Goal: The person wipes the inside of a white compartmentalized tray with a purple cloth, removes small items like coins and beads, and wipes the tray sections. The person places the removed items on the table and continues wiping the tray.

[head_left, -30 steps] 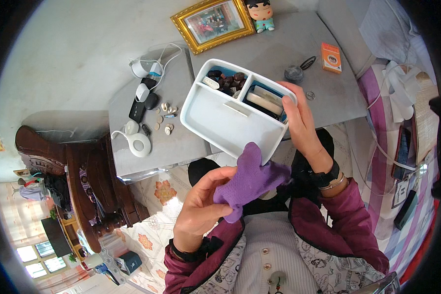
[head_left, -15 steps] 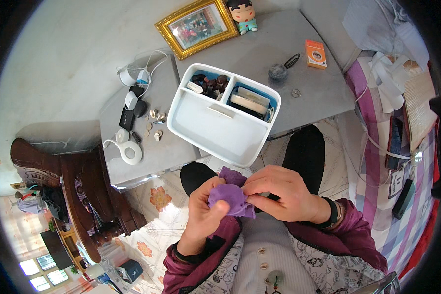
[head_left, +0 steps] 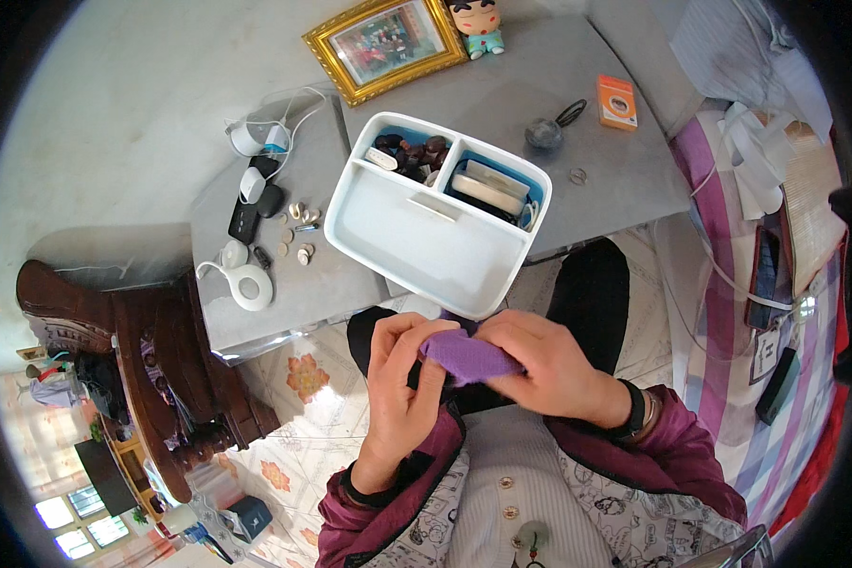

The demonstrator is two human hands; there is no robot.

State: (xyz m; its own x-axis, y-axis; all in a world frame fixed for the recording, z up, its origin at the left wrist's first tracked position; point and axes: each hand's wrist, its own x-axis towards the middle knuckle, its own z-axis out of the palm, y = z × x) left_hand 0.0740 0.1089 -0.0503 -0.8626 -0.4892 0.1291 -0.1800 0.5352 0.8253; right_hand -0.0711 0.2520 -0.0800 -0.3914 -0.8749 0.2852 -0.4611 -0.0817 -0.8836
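A purple cloth point(head_left: 469, 359) is stretched between my two hands in front of my body. My left hand point(head_left: 402, 379) pinches its left end between thumb and fingers. At the other end my right hand point(head_left: 549, 369) grips the cloth, its fingers partly smeared by motion. Whether anything is wrapped inside the cloth I cannot tell. Just beyond my hands sits a white box with compartments point(head_left: 417, 237). Its large front compartment holds nothing. Dark brown beads point(head_left: 424, 156) fill the back left compartment, and flat pale cases point(head_left: 490, 185) stand in the back right one.
On the grey table point(head_left: 615, 180) are a gold photo frame point(head_left: 388, 43), a figurine point(head_left: 478, 26), an orange box point(head_left: 617, 102), a dark round stone point(head_left: 543, 133) and a ring point(head_left: 577, 176). Coins point(head_left: 305, 254), cables and a white ring-shaped device point(head_left: 250, 287) lie at left.
Both hands have lifted slightly toward the box. The purple cloth, bunched around my left fingers before, is now folded and drawn out between the hands.
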